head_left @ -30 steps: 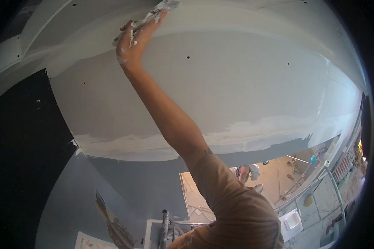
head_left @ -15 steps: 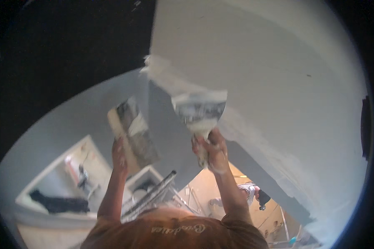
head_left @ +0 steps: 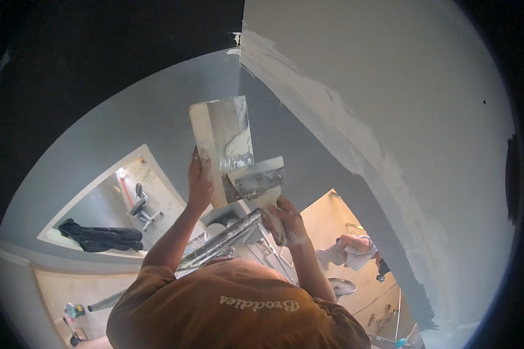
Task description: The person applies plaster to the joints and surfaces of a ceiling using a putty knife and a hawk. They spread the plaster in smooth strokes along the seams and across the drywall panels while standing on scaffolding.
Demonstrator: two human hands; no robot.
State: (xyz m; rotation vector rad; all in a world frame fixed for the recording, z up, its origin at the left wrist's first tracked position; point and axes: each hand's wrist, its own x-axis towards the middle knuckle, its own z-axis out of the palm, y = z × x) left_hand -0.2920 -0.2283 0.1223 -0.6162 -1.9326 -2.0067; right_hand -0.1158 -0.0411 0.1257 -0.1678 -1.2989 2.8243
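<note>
My left hand (head_left: 200, 179) is closed around the pale back of a wide taping knife (head_left: 205, 131), whose smeared metal blade carries a patch of white compound. My right hand (head_left: 287, 221) grips a smaller putty knife (head_left: 261, 176) by its compound-spattered handle. Its blade meets or overlaps the lower part of the wide blade; whether they touch, I cannot tell. White compound is smudged on my right wrist. Beyond the tools, a rough band of pale compound (head_left: 343, 131) runs along the edge between the white surface (head_left: 402, 70) and the grey wall (head_left: 151, 104).
A metal rail (head_left: 221, 239) crosses just in front of my body, beside a white bucket (head_left: 215, 228). At left, a dark cloth (head_left: 99, 235) lies on the sill of a framed opening (head_left: 157, 168). Another person (head_left: 358, 253) is bent over at lower right, well below.
The putty knife has come down and left from the white surface to the wide knife. My left hand has raised the wide knife and moved it right. The view has shifted.
</note>
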